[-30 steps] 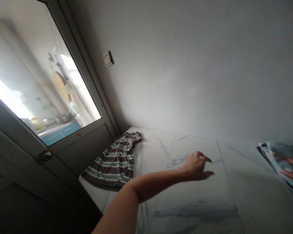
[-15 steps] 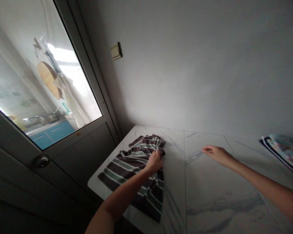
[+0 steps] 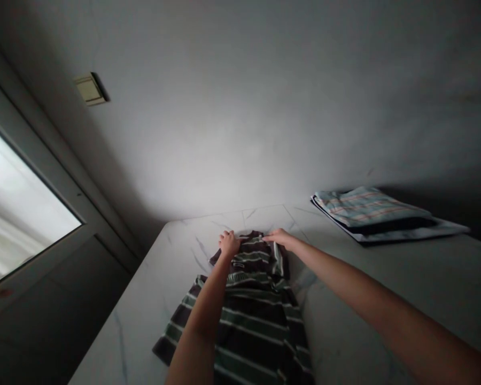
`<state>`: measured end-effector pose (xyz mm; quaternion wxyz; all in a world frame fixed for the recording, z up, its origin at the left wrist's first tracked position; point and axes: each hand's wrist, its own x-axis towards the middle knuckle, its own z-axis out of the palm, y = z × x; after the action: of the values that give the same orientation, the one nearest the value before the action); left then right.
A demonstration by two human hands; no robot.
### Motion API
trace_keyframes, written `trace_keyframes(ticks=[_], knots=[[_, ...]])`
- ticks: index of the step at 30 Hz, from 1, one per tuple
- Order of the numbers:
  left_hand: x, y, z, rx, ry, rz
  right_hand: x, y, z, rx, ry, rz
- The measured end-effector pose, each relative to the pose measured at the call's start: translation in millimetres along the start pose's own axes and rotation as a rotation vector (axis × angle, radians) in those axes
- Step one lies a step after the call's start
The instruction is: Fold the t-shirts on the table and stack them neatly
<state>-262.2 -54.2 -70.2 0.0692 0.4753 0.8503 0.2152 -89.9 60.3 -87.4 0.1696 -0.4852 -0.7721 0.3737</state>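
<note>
A dark garment with green and white stripes (image 3: 254,321) lies on the white marbled table, spread wider toward me. A gathered band crosses it below its narrower upper part, and a small label-like mark shows there. My left hand (image 3: 229,244) is closed on the upper left edge, fingers bent; the cloth under them is hidden. At the upper right edge, my right hand (image 3: 279,238) pinches the cloth between thumb and fingers. My left forearm covers part of the garment's left side.
Folded clothes (image 3: 377,211), a light striped piece on top, are stacked at the back right by the wall (image 3: 240,123). The table (image 3: 144,299) meets that wall. A door with a glass pane (image 3: 20,214) stands at left, a light switch (image 3: 90,89) above.
The view has turned right. My right hand has come from over the bare tabletop to the garment's upper edge. My left hand has shifted to its left side, and the garment lies straighter.
</note>
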Motion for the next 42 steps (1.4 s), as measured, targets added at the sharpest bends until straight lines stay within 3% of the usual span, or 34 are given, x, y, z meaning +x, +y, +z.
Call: trace_keyframes(ticks=[4,9,11,13,16,19,23,26,30,33,36,39,42], knots=[[9,-25,0.9,0.041,-0.099,0.085,-10,29,-39,-0.016,-0.030,-0.004],[3,-73,-36.4,0.129,-0.119,0.097,-24,85,-106,-0.180,-0.033,0.030],[2,-89,-52.4,0.203,-0.106,0.059,-28,98,-119,-0.261,-0.027,0.032],[2,-96,-59.5,0.275,-0.083,0.033,-29,102,-120,-0.319,-0.017,0.014],[5,-84,-49.2,0.328,-0.038,0.056,-26,95,-103,-0.360,0.023,-0.018],[14,-59,-22.9,0.311,-0.029,0.109,-22,87,-86,-0.366,0.062,-0.025],[30,-33,6.6,0.256,-0.048,0.141,-19,88,-84,-0.339,0.092,-0.046],[40,-23,12.4,0.195,-0.085,0.170,-21,92,-94,-0.294,0.111,-0.105],[45,-20,1.3,0.097,-0.114,0.262,-27,95,-110,-0.228,0.107,-0.212],[48,-21,-18.8,0.005,-0.081,0.331,-27,88,-122,-0.187,0.122,-0.281],[60,-15,-55.0,-0.136,-0.019,0.387,-15,68,-144,-0.158,0.165,-0.349],[80,6,-114.0,-0.197,0.087,0.438,6,25,-186,-0.145,0.256,-0.426],[93,42,-185.2,-0.212,0.353,0.506,22,-33,-241,-0.130,0.423,-0.525]])
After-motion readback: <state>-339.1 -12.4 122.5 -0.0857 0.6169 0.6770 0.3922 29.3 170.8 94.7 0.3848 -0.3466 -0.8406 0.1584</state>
